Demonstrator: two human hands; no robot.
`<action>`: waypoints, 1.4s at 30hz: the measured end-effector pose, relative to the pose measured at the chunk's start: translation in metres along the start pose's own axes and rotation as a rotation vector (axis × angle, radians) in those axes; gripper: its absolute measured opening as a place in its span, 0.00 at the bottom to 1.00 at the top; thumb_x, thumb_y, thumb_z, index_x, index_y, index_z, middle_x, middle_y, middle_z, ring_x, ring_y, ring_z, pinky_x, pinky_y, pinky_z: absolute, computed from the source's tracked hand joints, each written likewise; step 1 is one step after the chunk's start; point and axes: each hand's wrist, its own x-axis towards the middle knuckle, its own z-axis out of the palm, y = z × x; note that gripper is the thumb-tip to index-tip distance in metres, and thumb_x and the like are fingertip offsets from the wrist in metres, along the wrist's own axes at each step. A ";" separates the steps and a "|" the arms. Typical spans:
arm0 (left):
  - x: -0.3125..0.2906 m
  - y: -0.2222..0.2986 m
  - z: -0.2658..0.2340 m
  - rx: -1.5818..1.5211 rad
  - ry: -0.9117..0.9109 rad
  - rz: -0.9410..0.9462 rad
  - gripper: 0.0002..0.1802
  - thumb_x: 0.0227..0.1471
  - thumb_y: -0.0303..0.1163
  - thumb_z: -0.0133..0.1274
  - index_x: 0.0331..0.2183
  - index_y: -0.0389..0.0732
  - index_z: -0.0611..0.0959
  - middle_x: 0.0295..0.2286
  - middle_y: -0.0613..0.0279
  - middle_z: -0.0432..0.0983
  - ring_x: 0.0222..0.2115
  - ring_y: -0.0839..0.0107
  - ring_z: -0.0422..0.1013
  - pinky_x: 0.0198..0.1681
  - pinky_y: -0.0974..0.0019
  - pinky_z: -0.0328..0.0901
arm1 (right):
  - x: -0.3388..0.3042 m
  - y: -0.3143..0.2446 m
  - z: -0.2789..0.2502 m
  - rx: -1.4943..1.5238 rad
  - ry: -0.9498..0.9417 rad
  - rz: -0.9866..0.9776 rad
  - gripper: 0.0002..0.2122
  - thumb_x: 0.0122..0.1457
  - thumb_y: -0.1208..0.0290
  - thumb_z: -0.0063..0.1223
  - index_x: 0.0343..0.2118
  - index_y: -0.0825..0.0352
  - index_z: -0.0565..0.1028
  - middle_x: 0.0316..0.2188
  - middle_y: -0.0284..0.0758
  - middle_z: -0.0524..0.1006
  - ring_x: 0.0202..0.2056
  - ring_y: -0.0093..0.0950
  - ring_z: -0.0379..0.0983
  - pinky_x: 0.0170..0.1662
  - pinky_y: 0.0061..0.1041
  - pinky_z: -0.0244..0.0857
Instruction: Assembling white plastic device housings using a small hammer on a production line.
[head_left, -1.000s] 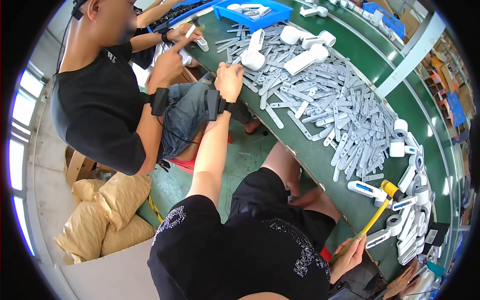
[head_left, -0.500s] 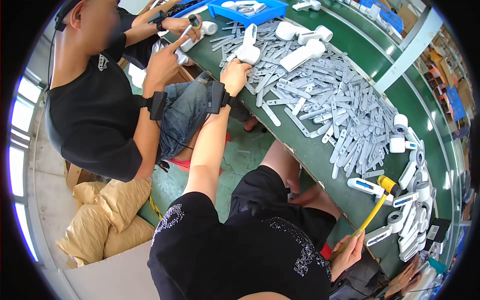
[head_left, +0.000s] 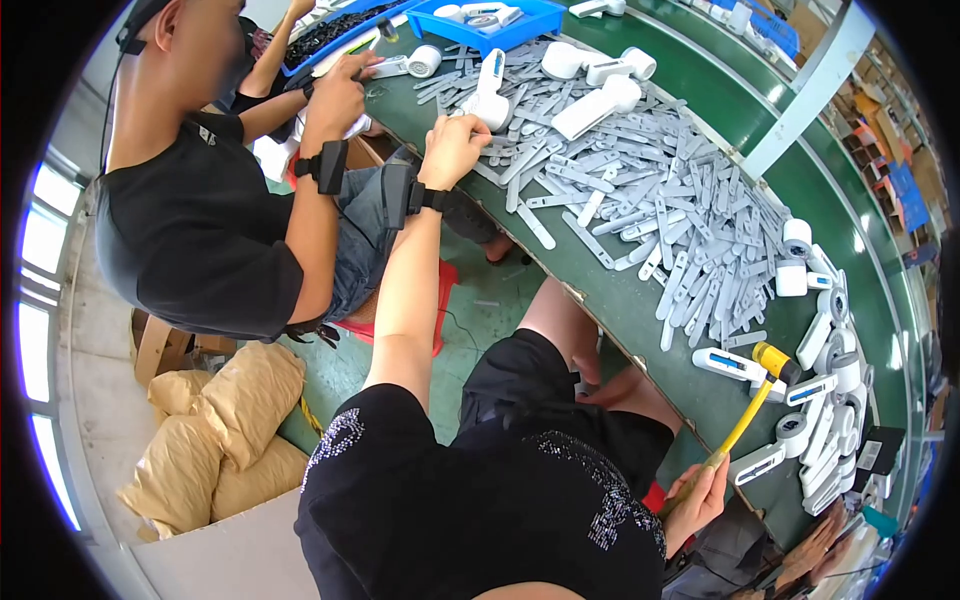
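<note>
Strips (head_left: 690, 215) lie heaped on the surface (head_left: 620, 300), some devices (head_left: 588, 114) atop them; a tray (head_left: 525, 36) sits behind, more devices lie to the right.

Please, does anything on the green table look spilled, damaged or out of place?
No clear damage or spill is evident. Mildly odd: several white devices lie on the loose grey strips, apart from the cluster of similar ones at right.

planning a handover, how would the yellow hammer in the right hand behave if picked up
The yellow hammer would probably feel head-heavy, since its thick yellow-and-black head sits at the far end from the right hand. It is likely stiff: the slim handle holds that head up without obvious sagging. Laid down, it might roll a little, as the head looks rounded.
</note>
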 end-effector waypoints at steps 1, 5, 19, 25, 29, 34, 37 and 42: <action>0.000 -0.001 0.000 -0.138 -0.050 -0.086 0.08 0.45 0.31 0.59 0.32 0.43 0.82 0.28 0.58 0.77 0.35 0.56 0.72 0.37 0.58 0.66 | 0.000 0.000 -0.001 -0.002 0.001 0.002 0.19 0.65 0.74 0.41 0.58 0.71 0.64 0.22 0.32 0.71 0.15 0.14 0.59 0.17 0.13 0.54; -0.009 0.000 0.001 -0.529 -0.035 -0.219 0.08 0.50 0.30 0.55 0.34 0.39 0.82 0.26 0.56 0.78 0.27 0.65 0.74 0.34 0.65 0.66 | -0.002 -0.001 0.000 0.021 0.002 0.012 0.19 0.65 0.74 0.41 0.58 0.72 0.64 0.22 0.32 0.70 0.16 0.14 0.60 0.18 0.13 0.54; -0.083 0.234 0.014 -0.803 -0.255 0.185 0.07 0.51 0.27 0.53 0.33 0.34 0.78 0.31 0.51 0.73 0.34 0.55 0.71 0.38 0.60 0.65 | -0.006 0.007 -0.028 0.004 -0.024 -0.030 0.19 0.64 0.77 0.40 0.58 0.72 0.64 0.22 0.31 0.71 0.17 0.15 0.63 0.18 0.14 0.56; -0.131 0.344 0.037 -0.634 -0.277 0.593 0.21 0.47 0.39 0.60 0.40 0.38 0.76 0.30 0.51 0.67 0.34 0.52 0.67 0.38 0.57 0.63 | -0.009 -0.002 -0.039 0.012 0.041 -0.033 0.19 0.63 0.78 0.40 0.58 0.72 0.64 0.21 0.31 0.70 0.17 0.15 0.62 0.20 0.14 0.56; -0.141 0.350 0.063 -0.508 -0.285 0.665 0.21 0.46 0.40 0.61 0.39 0.38 0.77 0.29 0.53 0.67 0.34 0.54 0.67 0.36 0.57 0.63 | -0.014 0.000 -0.048 0.032 0.068 -0.044 0.19 0.64 0.78 0.40 0.58 0.71 0.64 0.21 0.31 0.70 0.16 0.15 0.62 0.20 0.13 0.56; -0.147 0.342 0.059 -0.433 -0.151 0.774 0.17 0.46 0.39 0.60 0.36 0.38 0.79 0.28 0.56 0.67 0.30 0.57 0.65 0.32 0.57 0.60 | -0.019 0.012 -0.058 0.040 0.060 -0.069 0.19 0.64 0.77 0.40 0.58 0.71 0.64 0.22 0.31 0.70 0.16 0.15 0.62 0.19 0.13 0.57; -0.151 0.328 0.046 -0.410 -0.235 0.726 0.17 0.45 0.37 0.61 0.38 0.40 0.80 0.27 0.58 0.65 0.30 0.59 0.64 0.33 0.58 0.59 | -0.010 0.013 -0.057 0.110 0.069 0.004 0.19 0.64 0.77 0.41 0.59 0.70 0.64 0.22 0.31 0.70 0.16 0.14 0.62 0.19 0.13 0.57; -0.158 0.314 0.025 -0.369 -0.285 0.732 0.16 0.45 0.36 0.61 0.37 0.39 0.80 0.26 0.58 0.65 0.29 0.60 0.65 0.32 0.58 0.60 | 0.017 0.013 -0.055 0.152 0.067 0.032 0.19 0.65 0.75 0.42 0.58 0.70 0.65 0.22 0.30 0.70 0.16 0.14 0.61 0.18 0.13 0.56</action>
